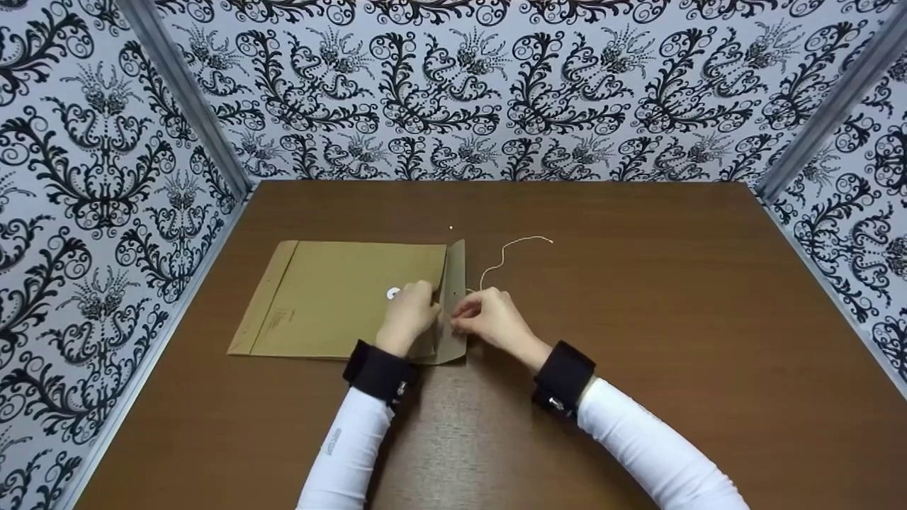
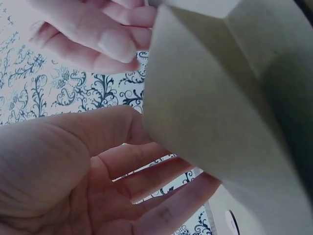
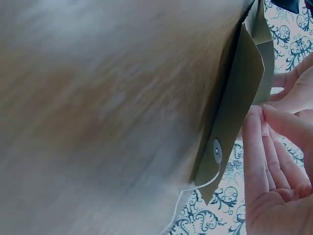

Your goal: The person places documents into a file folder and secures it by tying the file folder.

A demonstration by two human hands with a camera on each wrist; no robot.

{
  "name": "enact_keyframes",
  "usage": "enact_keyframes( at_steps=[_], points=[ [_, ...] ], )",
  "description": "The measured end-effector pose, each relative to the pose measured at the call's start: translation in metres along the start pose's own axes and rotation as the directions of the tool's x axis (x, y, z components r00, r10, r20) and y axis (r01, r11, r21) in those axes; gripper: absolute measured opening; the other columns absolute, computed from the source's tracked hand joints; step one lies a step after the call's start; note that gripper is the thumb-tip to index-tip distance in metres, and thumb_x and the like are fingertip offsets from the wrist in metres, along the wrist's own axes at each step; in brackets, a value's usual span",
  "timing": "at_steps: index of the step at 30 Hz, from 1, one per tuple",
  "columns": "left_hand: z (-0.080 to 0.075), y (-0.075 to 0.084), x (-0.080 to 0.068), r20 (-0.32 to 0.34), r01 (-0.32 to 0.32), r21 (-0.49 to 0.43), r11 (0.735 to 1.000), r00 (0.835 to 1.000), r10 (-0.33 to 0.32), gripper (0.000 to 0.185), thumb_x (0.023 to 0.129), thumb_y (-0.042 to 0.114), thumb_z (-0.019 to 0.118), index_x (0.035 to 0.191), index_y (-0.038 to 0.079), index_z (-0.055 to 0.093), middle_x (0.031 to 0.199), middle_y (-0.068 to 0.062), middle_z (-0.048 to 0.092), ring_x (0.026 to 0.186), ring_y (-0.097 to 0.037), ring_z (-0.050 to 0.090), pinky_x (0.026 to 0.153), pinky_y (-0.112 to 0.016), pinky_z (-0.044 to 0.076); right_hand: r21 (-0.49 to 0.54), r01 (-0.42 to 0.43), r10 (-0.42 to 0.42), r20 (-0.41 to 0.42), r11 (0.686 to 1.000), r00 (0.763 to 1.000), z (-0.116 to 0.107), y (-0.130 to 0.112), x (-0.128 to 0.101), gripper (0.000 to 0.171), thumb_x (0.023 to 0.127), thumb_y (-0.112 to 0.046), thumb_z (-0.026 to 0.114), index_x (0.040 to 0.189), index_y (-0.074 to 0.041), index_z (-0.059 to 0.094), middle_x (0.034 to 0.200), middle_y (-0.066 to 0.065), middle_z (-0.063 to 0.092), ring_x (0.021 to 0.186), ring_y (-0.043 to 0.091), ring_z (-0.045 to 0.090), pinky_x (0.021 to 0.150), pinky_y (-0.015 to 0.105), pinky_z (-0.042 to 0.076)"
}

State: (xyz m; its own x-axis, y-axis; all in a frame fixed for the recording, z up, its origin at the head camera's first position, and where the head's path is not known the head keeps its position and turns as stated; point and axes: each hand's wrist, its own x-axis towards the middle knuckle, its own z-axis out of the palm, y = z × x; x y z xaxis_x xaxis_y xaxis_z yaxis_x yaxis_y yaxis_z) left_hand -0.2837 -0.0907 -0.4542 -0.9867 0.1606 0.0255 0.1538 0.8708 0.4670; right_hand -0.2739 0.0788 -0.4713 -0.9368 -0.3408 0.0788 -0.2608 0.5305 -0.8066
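You are working at the flap point(image 1: 454, 301) of a brown envelope point(image 1: 347, 297) lying flat on the bench point(image 1: 638, 297), its long axis running left to right. Your left hand point(image 1: 409, 316), fingers loosely spread, is resting on the envelope beside its white button point(image 1: 393, 294). Your right hand point(image 1: 489, 320) is pinching the raised flap from the flap's right side. The string point(image 1: 514, 251) is trailing away beyond the flap, clear of both hands.
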Motion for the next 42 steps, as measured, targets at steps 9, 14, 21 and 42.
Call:
enact_keyframes(
  at_steps=[9, 14, 21, 42],
  points=[
    [0.008, 0.002, -0.002, -0.018, -0.036, 0.041, 0.998, 0.999, 0.037, 0.011, 0.090, 0.004, 0.070, 0.092, -0.006, 0.070, 0.099, -0.027, 0.075, 0.094, -0.043, 0.073, 0.080, -0.052, 0.059, -0.046, 0.061, -0.063, -0.055, 0.997, 0.996, -0.006, 0.002, -0.012, 0.006, 0.082, -0.011, 0.080, 0.087, -0.008, 0.079, 0.084, 0.008, 0.080, 0.075, 0.015, 0.075, 0.066, 0.020, 0.055],
    [0.013, 0.004, -0.005, -0.033, -0.059, 0.098, 0.993, 0.998, 0.062, 0.012, 0.088, 0.005, 0.072, 0.092, -0.007, 0.070, 0.096, -0.027, 0.075, 0.089, -0.043, 0.074, 0.077, -0.052, 0.060, -0.073, 0.061, -0.067, -0.092, 0.996, 0.993, -0.008, 0.006, -0.015, 0.006, 0.083, -0.012, 0.081, 0.088, -0.008, 0.080, 0.083, 0.007, 0.080, 0.075, 0.015, 0.075, 0.067, 0.020, 0.055],
    [0.015, 0.005, -0.007, -0.037, -0.073, 0.148, 0.986, 0.996, 0.079, 0.013, 0.087, 0.007, 0.074, 0.090, -0.005, 0.072, 0.094, -0.024, 0.076, 0.088, -0.042, 0.074, 0.077, -0.052, 0.060, -0.110, 0.116, -0.121, -0.041, 0.987, 0.992, -0.005, 0.010, -0.018, 0.013, 0.089, -0.006, 0.074, 0.099, 0.000, 0.079, 0.095, 0.013, 0.081, 0.088, 0.025, 0.079, 0.078, 0.033, 0.063],
    [0.001, -0.010, 0.001, 0.117, -0.140, 0.129, 0.982, 0.985, 0.125, 0.019, 0.079, -0.010, 0.063, 0.096, -0.005, 0.068, 0.103, -0.025, 0.074, 0.096, -0.043, 0.071, 0.084, -0.053, 0.059, -0.261, 0.200, -0.169, 0.135, 0.945, 0.976, 0.007, -0.012, -0.021, 0.029, 0.093, -0.009, 0.072, 0.120, 0.001, 0.073, 0.117, 0.017, 0.077, 0.101, 0.029, 0.076, 0.087, 0.044, 0.061]
  ],
)
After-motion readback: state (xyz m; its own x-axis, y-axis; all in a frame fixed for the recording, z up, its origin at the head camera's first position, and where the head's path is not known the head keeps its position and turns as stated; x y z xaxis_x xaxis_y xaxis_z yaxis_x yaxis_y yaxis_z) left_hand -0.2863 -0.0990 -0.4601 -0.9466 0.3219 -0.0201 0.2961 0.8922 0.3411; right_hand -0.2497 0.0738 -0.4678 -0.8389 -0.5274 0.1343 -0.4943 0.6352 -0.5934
